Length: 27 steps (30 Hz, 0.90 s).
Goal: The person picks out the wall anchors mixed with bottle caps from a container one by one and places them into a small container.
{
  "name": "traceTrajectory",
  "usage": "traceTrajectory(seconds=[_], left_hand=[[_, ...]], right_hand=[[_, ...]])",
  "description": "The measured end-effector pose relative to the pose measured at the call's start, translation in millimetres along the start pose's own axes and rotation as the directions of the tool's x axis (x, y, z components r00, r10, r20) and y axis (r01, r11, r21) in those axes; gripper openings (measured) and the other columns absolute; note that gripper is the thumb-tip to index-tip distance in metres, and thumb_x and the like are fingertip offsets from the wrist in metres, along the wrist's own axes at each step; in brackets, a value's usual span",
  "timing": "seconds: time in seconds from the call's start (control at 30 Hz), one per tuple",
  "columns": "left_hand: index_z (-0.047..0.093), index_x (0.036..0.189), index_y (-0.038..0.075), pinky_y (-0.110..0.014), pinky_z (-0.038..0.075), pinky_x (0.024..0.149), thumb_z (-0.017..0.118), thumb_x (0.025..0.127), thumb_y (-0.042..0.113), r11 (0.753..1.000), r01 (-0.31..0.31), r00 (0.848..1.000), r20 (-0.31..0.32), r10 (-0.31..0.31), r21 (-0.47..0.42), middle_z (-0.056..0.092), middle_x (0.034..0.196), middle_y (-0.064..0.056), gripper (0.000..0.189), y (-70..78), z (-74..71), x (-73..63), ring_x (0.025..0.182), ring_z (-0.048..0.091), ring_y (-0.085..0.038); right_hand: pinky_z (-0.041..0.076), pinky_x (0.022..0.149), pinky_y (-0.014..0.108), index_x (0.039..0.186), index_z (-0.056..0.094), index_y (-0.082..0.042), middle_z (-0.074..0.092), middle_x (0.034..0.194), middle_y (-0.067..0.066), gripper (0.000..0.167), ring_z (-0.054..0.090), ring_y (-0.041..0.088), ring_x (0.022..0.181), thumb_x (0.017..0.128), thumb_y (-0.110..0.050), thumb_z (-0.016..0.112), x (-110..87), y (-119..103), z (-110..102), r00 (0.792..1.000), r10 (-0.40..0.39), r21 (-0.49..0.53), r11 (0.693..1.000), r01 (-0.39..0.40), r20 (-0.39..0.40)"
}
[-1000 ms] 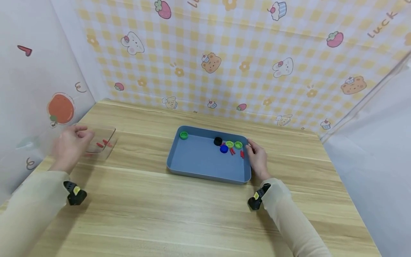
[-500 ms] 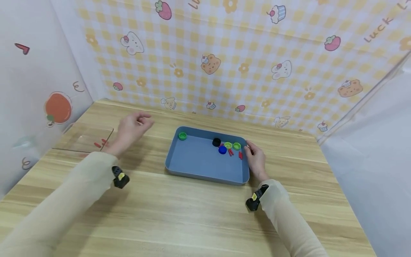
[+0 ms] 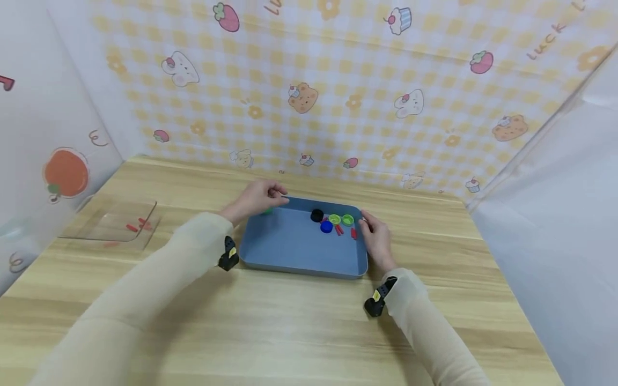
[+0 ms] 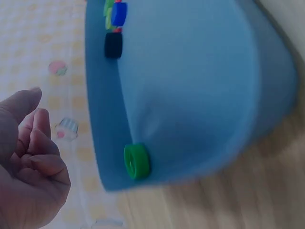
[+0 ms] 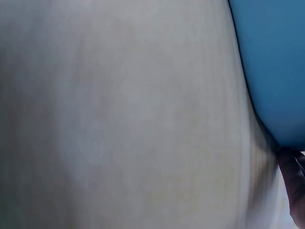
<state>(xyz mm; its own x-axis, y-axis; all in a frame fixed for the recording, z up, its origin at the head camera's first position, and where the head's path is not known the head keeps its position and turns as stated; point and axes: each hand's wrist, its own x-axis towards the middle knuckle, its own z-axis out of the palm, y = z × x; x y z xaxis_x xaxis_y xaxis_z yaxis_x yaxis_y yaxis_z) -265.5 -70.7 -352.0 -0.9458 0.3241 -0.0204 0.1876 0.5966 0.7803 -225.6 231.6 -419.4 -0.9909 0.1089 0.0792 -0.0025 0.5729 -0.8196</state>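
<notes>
A blue-grey tray (image 3: 299,268) lies on the wooden table in the head view. My left hand (image 3: 258,197) is over its far left corner, fingers loosely bent, with nothing seen between them in the left wrist view. A green bottle cap (image 4: 137,161) lies inside that corner, partly hidden by the hand in the head view. At the far right corner my right hand (image 3: 377,240) holds the tray's edge, thumb at the side wall. Near it lie a black cap (image 3: 316,215), a blue cap (image 3: 326,227), two yellow-green caps (image 3: 347,220) and several small red pieces (image 3: 354,234).
A clear plastic container (image 3: 106,236) stands at the table's left, with red pieces (image 3: 132,228) showing in it. A checked cloth (image 3: 289,64) with cartoon prints hangs behind the table, and white sheets (image 3: 569,214) flank both sides.
My left hand has moved right from the clear container to the tray's far left corner. My right hand stays at the tray's edge. The head view has shifted slightly.
</notes>
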Motion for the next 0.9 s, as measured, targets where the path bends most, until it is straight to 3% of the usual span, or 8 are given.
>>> traceTrajectory(seconds=[0.17,0.27,0.4,0.53,0.73,0.9], left_hand=[[0.064,0.107,0.000,-0.026,0.044,0.068,0.067,0.087,0.015,0.997,-0.073,0.996,0.045,0.073,-0.003,0.062,0.085,-0.006,0.025,3.0,17.8,16.5,0.077,0.054,-0.016],[0.063,0.107,-0.001,-0.025,0.043,0.069,0.068,0.086,0.013,0.995,-0.102,0.991,0.082,0.103,-0.014,0.061,0.081,-0.005,0.025,6.2,27.5,23.8,0.074,0.053,-0.015],[0.062,0.110,0.000,-0.025,0.043,0.067,0.067,0.087,0.011,0.995,-0.095,0.986,0.135,0.098,-0.025,0.061,0.080,-0.004,0.026,8.8,40.2,30.9,0.071,0.053,-0.014],[0.061,0.111,0.001,-0.024,0.042,0.065,0.067,0.087,0.011,0.995,-0.091,0.983,0.156,0.095,-0.035,0.061,0.080,-0.005,0.027,8.8,51.5,37.1,0.070,0.053,-0.014],[0.060,0.113,0.002,-0.023,0.042,0.063,0.067,0.087,0.012,0.996,-0.088,0.976,0.195,0.092,-0.027,0.060,0.079,-0.004,0.029,8.3,63.3,44.9,0.068,0.052,-0.014],[0.060,0.114,0.004,-0.024,0.043,0.063,0.067,0.087,0.012,0.995,-0.098,0.970,0.220,0.101,-0.021,0.060,0.078,-0.005,0.029,7.9,69.9,50.7,0.068,0.052,-0.014]], right_hand=[[0.047,0.090,0.037,0.135,0.050,-0.003,0.056,0.130,0.017,0.038,0.057,0.023,0.108,0.098,-0.012,0.049,0.7,-0.6,1.0,1.000,0.007,0.017,1.000,-0.007,0.001],[0.048,0.084,0.029,0.134,0.051,-0.003,0.058,0.127,0.017,0.038,0.058,0.022,0.103,0.098,-0.012,0.050,0.6,-0.5,1.3,1.000,0.001,0.007,1.000,-0.001,-0.013],[0.044,0.071,0.017,0.134,0.051,-0.004,0.062,0.121,0.017,0.038,0.056,0.019,0.093,0.098,-0.013,0.051,0.2,0.9,2.2,1.000,0.005,-0.004,1.000,-0.005,-0.022],[0.041,0.067,0.014,0.134,0.052,-0.004,0.063,0.118,0.017,0.037,0.055,0.019,0.089,0.097,-0.013,0.051,1.2,2.0,2.7,0.999,0.005,-0.009,1.000,-0.006,-0.035],[0.044,0.072,0.018,0.133,0.053,-0.005,0.063,0.120,0.016,0.037,0.057,0.019,0.092,0.097,-0.013,0.052,1.8,1.5,3.4,0.999,0.013,-0.003,1.000,-0.013,-0.036],[0.049,0.085,0.032,0.132,0.053,-0.003,0.061,0.123,0.017,0.036,0.059,0.022,0.101,0.097,-0.012,0.051,0.9,2.2,3.5,0.999,0.005,0.016,1.000,-0.004,-0.038]])
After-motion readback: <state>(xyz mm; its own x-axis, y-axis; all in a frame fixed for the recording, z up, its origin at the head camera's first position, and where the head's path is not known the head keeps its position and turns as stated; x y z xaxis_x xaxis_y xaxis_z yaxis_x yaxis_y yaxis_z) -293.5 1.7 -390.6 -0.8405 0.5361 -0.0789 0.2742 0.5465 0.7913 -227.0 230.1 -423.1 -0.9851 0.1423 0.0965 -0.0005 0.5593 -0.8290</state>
